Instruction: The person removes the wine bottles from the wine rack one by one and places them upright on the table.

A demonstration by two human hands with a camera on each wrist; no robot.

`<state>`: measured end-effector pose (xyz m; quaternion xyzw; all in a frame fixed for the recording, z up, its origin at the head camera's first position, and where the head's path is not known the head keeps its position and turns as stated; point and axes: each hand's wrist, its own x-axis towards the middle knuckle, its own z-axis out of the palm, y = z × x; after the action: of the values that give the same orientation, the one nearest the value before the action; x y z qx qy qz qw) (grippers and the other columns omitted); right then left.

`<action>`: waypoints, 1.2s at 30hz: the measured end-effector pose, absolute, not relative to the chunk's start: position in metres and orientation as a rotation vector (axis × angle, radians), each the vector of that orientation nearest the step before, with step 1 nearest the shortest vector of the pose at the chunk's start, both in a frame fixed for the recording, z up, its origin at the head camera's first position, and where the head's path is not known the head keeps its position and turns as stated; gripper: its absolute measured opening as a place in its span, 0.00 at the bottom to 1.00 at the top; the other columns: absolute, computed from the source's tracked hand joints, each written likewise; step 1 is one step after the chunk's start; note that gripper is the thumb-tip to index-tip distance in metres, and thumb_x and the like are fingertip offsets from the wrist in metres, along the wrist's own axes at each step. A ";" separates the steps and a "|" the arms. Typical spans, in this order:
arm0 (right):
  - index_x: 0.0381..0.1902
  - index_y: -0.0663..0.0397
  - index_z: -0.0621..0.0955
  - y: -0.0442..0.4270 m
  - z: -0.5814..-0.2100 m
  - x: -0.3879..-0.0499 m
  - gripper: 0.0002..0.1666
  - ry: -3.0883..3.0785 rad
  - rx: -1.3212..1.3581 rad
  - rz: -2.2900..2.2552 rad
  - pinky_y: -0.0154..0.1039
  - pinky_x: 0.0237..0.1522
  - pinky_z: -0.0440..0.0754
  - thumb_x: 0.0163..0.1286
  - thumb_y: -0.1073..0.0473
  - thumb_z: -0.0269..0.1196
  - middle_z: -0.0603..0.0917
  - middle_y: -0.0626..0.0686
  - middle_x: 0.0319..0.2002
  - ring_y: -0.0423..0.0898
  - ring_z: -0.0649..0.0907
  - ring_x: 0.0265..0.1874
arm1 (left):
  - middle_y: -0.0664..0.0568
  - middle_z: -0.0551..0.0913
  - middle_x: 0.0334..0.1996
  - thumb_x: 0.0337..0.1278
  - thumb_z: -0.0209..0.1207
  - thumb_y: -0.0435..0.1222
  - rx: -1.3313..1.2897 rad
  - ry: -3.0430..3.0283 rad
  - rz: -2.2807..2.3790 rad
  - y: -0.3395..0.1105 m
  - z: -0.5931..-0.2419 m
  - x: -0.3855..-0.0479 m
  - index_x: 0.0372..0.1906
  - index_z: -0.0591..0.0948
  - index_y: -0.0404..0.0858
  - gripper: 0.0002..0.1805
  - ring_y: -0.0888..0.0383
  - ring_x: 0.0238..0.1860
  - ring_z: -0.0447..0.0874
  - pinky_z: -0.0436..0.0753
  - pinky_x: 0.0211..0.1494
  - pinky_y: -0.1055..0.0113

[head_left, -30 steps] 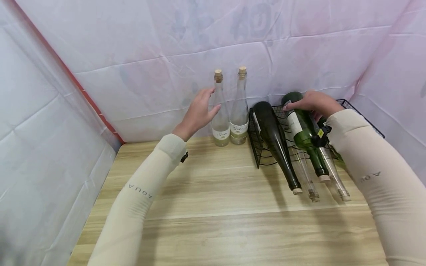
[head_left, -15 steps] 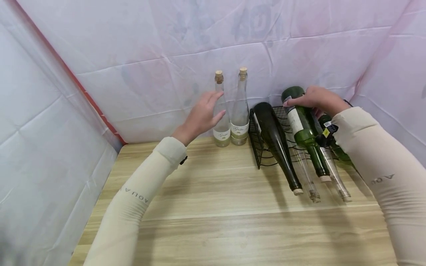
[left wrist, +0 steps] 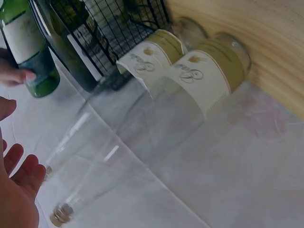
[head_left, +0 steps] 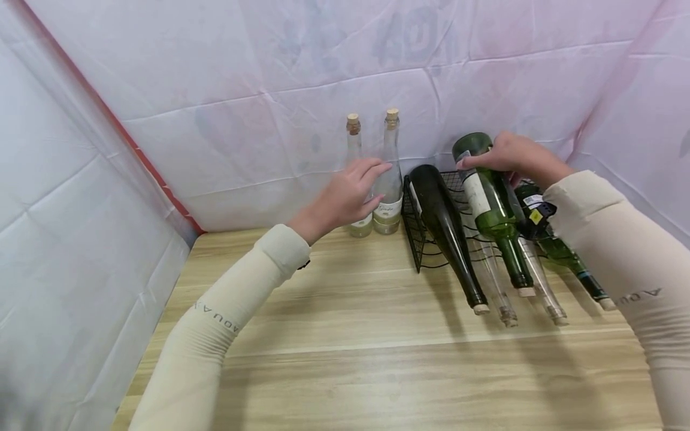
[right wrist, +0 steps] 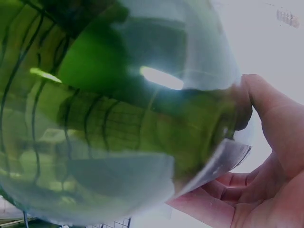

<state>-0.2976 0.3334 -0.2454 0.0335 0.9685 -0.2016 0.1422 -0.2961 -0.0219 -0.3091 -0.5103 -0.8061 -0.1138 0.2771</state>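
My right hand (head_left: 509,158) grips a green wine bottle (head_left: 498,224) near its base, with thumb and fingers around the glass. The bottle tilts neck-down toward me over the wire rack (head_left: 414,239), its corked mouth at the front. In the right wrist view, its green glass (right wrist: 118,114) fills most of the frame. My left hand (head_left: 347,194) is in front of two upright clear bottles, the left clear bottle (head_left: 354,143) and the right clear bottle (head_left: 389,215). Its fingers are relaxed and hold nothing; whether they touch the glass, I cannot tell.
A dark bottle (head_left: 444,221) lies in the rack's left end. Two clear corked bottles, one nearer (head_left: 498,299) and one further right (head_left: 547,293), lie neck-forward. Another green bottle (head_left: 563,254) lies at the right. White cloth (head_left: 226,149) hangs behind the wooden table (head_left: 323,359).
My right hand has raised the base of the green bottle slightly. My left hand has moved right, from the left clear bottle toward the right one.
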 end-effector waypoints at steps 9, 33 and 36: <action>0.39 0.65 0.72 0.324 -0.231 -0.290 0.49 2.802 0.039 -0.602 0.47 0.31 0.90 0.62 0.20 0.63 0.79 0.59 0.33 0.54 0.83 0.27 | 0.41 0.80 0.64 0.70 0.62 0.40 -1.504 -2.043 -0.214 -0.011 -0.313 -0.281 0.69 0.74 0.31 0.28 0.47 0.67 0.78 0.77 0.75 0.62; 0.50 0.71 0.72 0.303 -0.212 -0.285 0.53 2.778 0.084 -0.753 0.47 0.33 0.89 0.62 0.21 0.64 0.84 0.59 0.35 0.54 0.86 0.30 | 0.47 0.81 0.67 0.78 0.46 0.38 -1.664 -1.795 0.072 0.016 -0.322 -0.249 0.69 0.77 0.38 0.22 0.50 0.70 0.78 0.70 0.81 0.62; 0.49 0.71 0.72 0.301 -0.212 -0.286 0.54 2.789 0.075 -0.733 0.46 0.33 0.89 0.61 0.20 0.64 0.83 0.59 0.35 0.53 0.85 0.30 | 0.48 0.81 0.68 0.82 0.39 0.36 -1.666 -1.730 0.152 0.020 -0.323 -0.245 0.69 0.77 0.39 0.23 0.50 0.71 0.78 0.70 0.81 0.61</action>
<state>-0.2859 0.3005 -0.2118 0.0258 0.9589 -0.2520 0.1279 -0.2455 0.0199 -0.3230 -0.6461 -0.6708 0.0591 0.3594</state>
